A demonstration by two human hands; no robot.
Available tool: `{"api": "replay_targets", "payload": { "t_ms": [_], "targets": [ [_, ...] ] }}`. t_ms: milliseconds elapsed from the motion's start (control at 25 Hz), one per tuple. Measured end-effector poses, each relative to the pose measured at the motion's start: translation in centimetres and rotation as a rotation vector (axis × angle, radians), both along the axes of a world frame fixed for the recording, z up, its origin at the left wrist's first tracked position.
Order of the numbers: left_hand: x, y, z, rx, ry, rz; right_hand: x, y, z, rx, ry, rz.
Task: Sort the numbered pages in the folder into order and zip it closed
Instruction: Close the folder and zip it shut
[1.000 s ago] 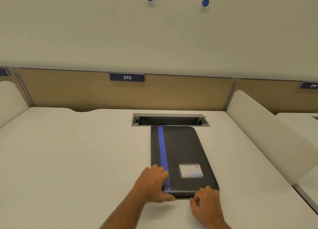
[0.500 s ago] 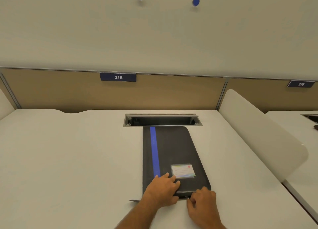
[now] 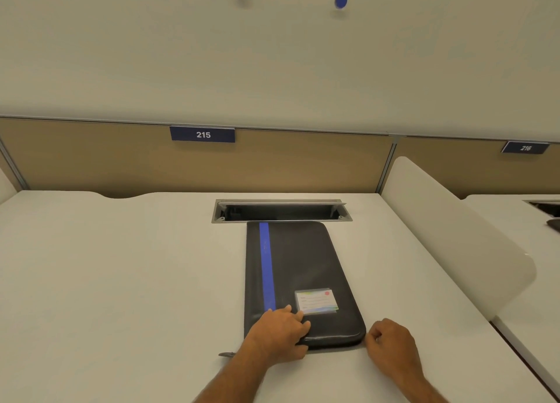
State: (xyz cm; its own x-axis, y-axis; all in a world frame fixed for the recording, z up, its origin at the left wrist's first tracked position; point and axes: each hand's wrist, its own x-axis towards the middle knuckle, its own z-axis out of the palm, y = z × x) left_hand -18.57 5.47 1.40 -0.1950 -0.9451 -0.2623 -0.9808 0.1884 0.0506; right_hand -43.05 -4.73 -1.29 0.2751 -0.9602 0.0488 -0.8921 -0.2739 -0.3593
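A black zip folder (image 3: 300, 260) with a blue stripe and a small label card (image 3: 316, 301) lies closed on the white desk (image 3: 121, 281), long side running away from me. My left hand (image 3: 277, 331) presses down on its near left corner, fingers spread over the cover. At the near right corner my right hand (image 3: 391, 340) has its fingers curled and pinches what looks like the zipper pull. No pages are visible.
An open cable slot (image 3: 281, 211) sits in the desk just beyond the folder. A white divider panel (image 3: 454, 236) bounds the desk on the right. A small dark tab (image 3: 227, 354) lies on the desk left of my left wrist.
My right hand has slid from the middle of the folder's near edge to its near right corner. My left hand shifted slightly right on the cover and stays pressed down.
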Motion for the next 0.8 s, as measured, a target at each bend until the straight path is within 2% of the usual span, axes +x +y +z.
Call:
{"api": "replay_targets", "payload": {
  "t_ms": [560, 800],
  "targets": [
    [0.8, -0.8, 0.7, -0.013, -0.048, -0.1, 3.7, -5.2, 1.6, -0.002, 0.079, -0.067],
    [2.3, -2.3, 2.0, -0.045, 0.107, -0.028, 4.0, -7.6, 1.4, 0.049, 0.05, 0.042]
  ]
}}
